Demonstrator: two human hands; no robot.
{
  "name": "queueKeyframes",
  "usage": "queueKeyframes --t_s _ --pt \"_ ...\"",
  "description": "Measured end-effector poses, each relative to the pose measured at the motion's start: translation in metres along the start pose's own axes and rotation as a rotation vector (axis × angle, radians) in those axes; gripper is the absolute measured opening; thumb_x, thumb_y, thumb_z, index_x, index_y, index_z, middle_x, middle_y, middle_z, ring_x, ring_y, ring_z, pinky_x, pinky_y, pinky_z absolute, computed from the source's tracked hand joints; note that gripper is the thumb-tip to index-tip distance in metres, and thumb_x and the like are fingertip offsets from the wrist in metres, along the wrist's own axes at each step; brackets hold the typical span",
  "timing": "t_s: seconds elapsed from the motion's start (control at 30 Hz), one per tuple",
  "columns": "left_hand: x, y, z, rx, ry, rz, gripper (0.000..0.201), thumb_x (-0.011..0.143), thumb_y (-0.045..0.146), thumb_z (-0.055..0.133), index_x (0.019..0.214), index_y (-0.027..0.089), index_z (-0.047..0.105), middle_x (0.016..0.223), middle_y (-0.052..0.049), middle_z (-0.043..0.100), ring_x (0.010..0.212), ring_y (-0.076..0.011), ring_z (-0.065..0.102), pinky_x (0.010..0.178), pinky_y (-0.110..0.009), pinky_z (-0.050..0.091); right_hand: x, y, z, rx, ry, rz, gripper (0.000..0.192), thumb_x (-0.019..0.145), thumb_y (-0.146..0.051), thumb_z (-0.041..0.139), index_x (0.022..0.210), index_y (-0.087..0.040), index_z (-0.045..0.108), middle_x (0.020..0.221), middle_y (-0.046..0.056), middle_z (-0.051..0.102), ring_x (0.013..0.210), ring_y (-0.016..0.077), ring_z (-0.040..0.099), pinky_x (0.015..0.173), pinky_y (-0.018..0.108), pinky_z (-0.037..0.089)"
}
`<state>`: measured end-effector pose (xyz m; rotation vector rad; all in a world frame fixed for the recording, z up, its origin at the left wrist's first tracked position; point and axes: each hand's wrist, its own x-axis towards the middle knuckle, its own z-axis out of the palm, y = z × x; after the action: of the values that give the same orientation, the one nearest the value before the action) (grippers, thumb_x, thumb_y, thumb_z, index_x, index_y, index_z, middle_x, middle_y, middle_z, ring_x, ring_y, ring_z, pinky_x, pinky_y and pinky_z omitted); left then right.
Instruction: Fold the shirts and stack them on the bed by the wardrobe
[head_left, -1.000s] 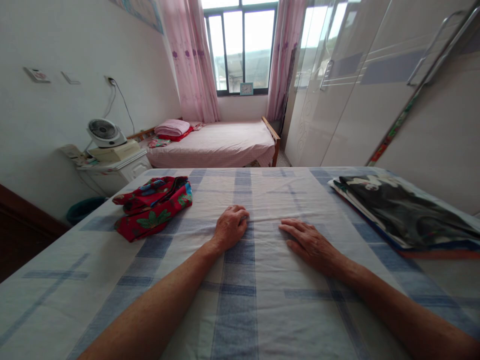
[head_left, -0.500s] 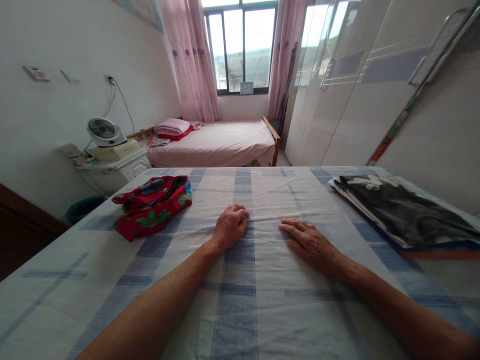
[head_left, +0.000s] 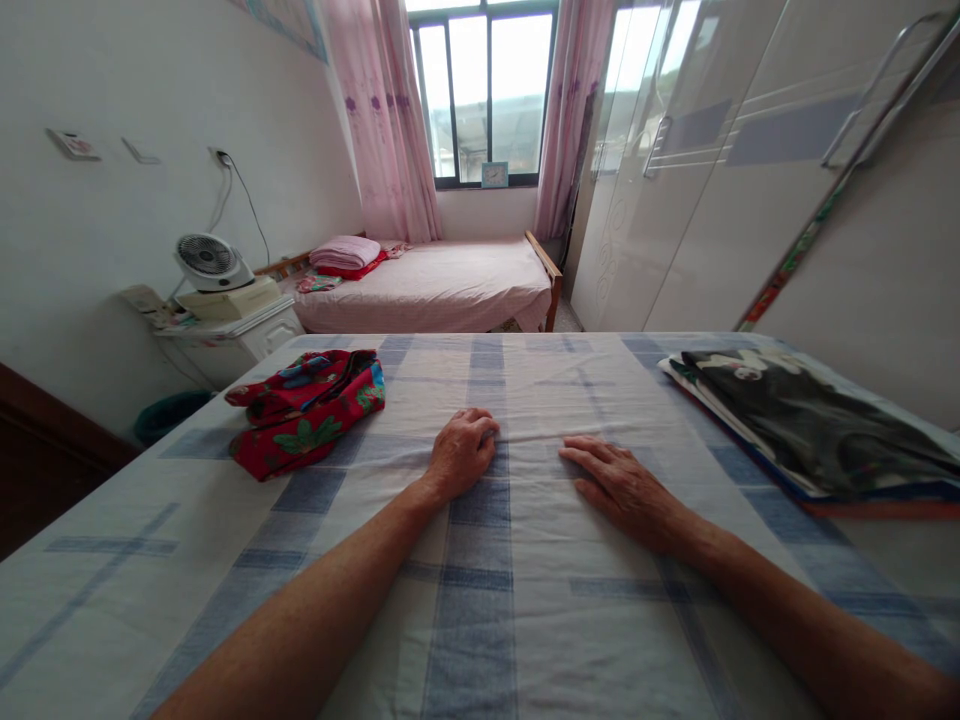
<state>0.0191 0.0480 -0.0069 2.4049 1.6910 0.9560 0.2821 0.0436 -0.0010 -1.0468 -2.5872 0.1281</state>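
Observation:
My left hand [head_left: 463, 452] rests on the blue and white checked bed sheet [head_left: 480, 640], its fingers curled in and nothing visible in them. To its right, my right hand [head_left: 619, 490] lies flat on the same sheet with fingers stretched out and the thumb apart; it holds nothing. A gap of sheet with light creases separates the two hands. Left of my left hand lies a crumpled red cloth [head_left: 307, 412] with green leaf and blue patterns. Beyond my right hand, at the right side, is a stack of folded clothes [head_left: 810, 420] with a dark printed piece on top.
Past the far edge stands a second bed [head_left: 465, 285] with pink bedding. A small fan [head_left: 210, 260] sits on a box on the white nightstand [head_left: 262, 335]. A glossy wardrobe [head_left: 697, 200] lines the right side. A dark green bin [head_left: 169, 415] stands at left.

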Motion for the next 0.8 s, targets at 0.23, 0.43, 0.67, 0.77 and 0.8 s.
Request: queueKeyframes --t_s 0.23,0.43,0.67,0.77,0.8 --pt "0.000 0.001 -0.001 0.003 -0.009 -0.006 0.022 0.076 0.010 0.050 0.090 0.019 0.065 0.102 -0.005 0.063 0.098 -0.0190 0.055 0.092 -0.034 0.044 0.001 0.000 -0.001 -0.015 -0.007 0.011 0.036 0.088 -0.026 0.042 0.121 -0.024 0.054 0.130 0.008 0.053 0.121 0.0201 0.047 0.098 0.041 0.039" --pt "0.000 0.000 -0.001 0.002 -0.007 0.000 0.024 0.075 0.009 0.050 0.089 0.021 0.065 0.100 -0.005 0.063 0.098 -0.0190 0.055 0.091 -0.034 0.044 0.001 0.015 0.002 -0.082 0.047 0.102 0.037 0.088 -0.028 0.039 0.122 -0.024 0.053 0.130 0.008 0.053 0.121 0.0211 0.046 0.097 0.043 0.039" --pt "0.000 0.001 0.000 0.004 0.006 0.012 0.023 0.075 0.009 0.050 0.088 0.021 0.065 0.097 -0.004 0.063 0.095 -0.0181 0.055 0.090 -0.032 0.045 0.003 0.035 0.004 -0.126 0.067 0.218 0.038 0.089 -0.033 0.036 0.120 -0.021 0.053 0.130 0.008 0.052 0.120 0.0229 0.047 0.094 0.043 0.040" --pt "-0.001 0.000 0.001 0.014 0.023 0.021 0.021 0.074 0.009 0.051 0.086 0.019 0.065 0.096 -0.004 0.064 0.095 -0.0184 0.055 0.089 -0.031 0.045 0.004 0.040 0.006 -0.124 0.084 0.228 0.038 0.089 -0.034 0.036 0.119 -0.021 0.055 0.129 0.007 0.053 0.117 0.0231 0.049 0.093 0.043 0.041" --pt "-0.001 0.000 0.001 0.017 0.025 0.021 0.021 0.074 0.009 0.051 0.086 0.019 0.065 0.096 -0.004 0.064 0.095 -0.0184 0.055 0.089 -0.031 0.045 0.005 0.042 0.007 -0.124 0.091 0.229 0.038 0.089 -0.034 0.036 0.118 -0.022 0.055 0.129 0.007 0.053 0.117 0.0231 0.050 0.093 0.043 0.042"
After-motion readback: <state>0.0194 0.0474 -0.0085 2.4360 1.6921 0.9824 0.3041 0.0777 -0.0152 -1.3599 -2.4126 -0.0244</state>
